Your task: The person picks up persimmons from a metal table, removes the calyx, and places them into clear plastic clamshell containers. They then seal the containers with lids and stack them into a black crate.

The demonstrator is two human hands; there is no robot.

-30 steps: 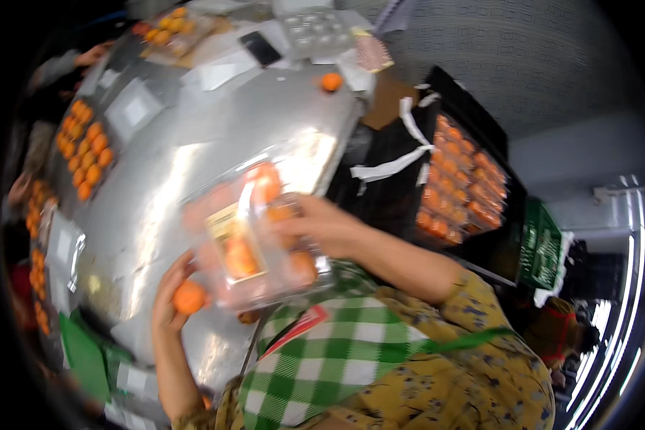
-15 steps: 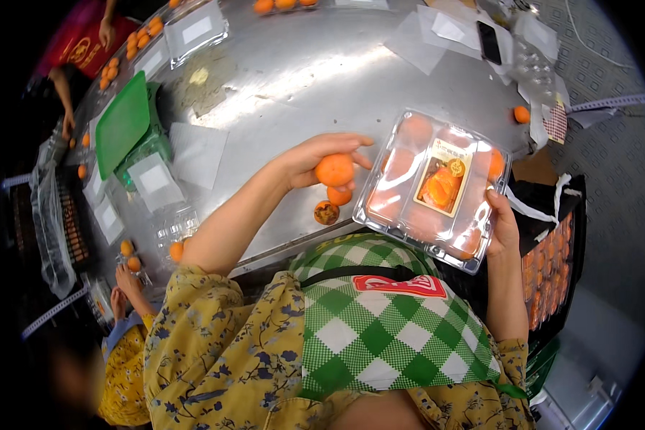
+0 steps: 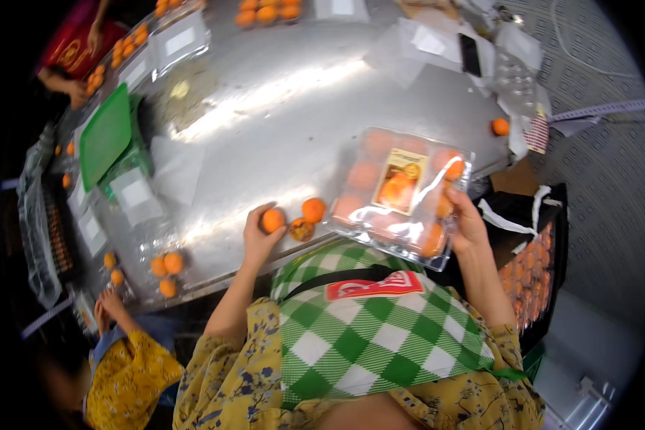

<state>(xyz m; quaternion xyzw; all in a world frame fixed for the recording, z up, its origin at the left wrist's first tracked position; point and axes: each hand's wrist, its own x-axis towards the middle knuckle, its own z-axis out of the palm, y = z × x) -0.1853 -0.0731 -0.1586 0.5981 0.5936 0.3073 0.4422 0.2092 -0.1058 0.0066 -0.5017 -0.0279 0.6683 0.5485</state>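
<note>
Low over the near edge of the metal table, my left hand is curled around an orange persimmon, thumb and fingers on its sides. Beside it lie another persimmon and one with a dark brown calyx facing up. My right hand grips the right side of a clear plastic box. The box is closed, tilted toward me and filled with several persimmons under a picture label.
A green-topped scale stands at left, near persimmons in a clear tray. A phone and papers lie at the far right. A crate of packed fruit sits at my right. Other people's hands work along the left side.
My left hand has come down and toward me with the persimmon, to the table's near edge. The box in my right hand has shifted left in view. The whole view has shifted slightly.
</note>
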